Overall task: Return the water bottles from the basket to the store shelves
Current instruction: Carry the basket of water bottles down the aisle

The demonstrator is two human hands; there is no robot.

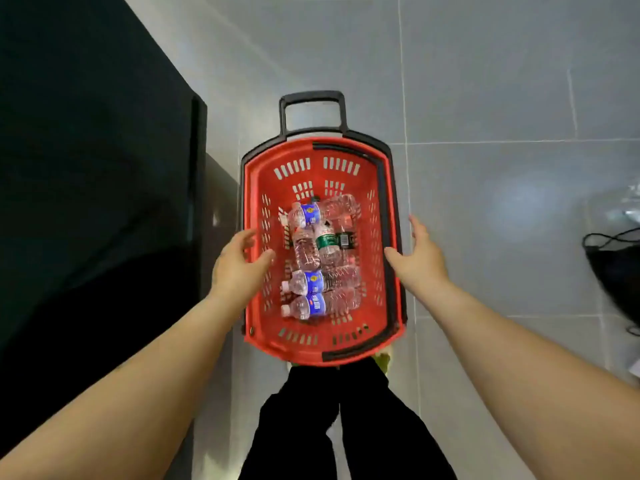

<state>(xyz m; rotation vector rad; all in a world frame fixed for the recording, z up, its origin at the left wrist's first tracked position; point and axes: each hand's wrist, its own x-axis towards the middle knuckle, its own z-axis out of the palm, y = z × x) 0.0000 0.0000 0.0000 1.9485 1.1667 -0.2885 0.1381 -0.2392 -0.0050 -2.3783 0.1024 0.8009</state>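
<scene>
A red plastic basket with slotted walls was seen from above on a grey tiled floor, its black pull handle extended toward 12 o'clock. A dark cabinet-like surface filled the frame from 8 to 11 o'clock, standing just beside the basket's left wall. At 3 o'clock, near the frame's edge, a black bag was partly seen, with some clear wrapping just above it. At 6 o'clock, black trouser legs and a trace of yellow-green footwear were visible below the basket's near rim.

Inside the basket, clear water bottles were lying on their sides in a loose heap: one with a blue label toward 12 o'clock, one with a green label in the middle, one pink-tinted bottle beside it, and two more with blue labels toward 6 o'clock. A small dark label was glimpsed at the middle right; its bottle could not be made out clearly.

The left hand was held with fingers spread and empty over the basket's left rim at 9 o'clock. The right hand was likewise spread and empty at the basket's right rim, at 3 o'clock. No bottle was touched by either hand.
</scene>
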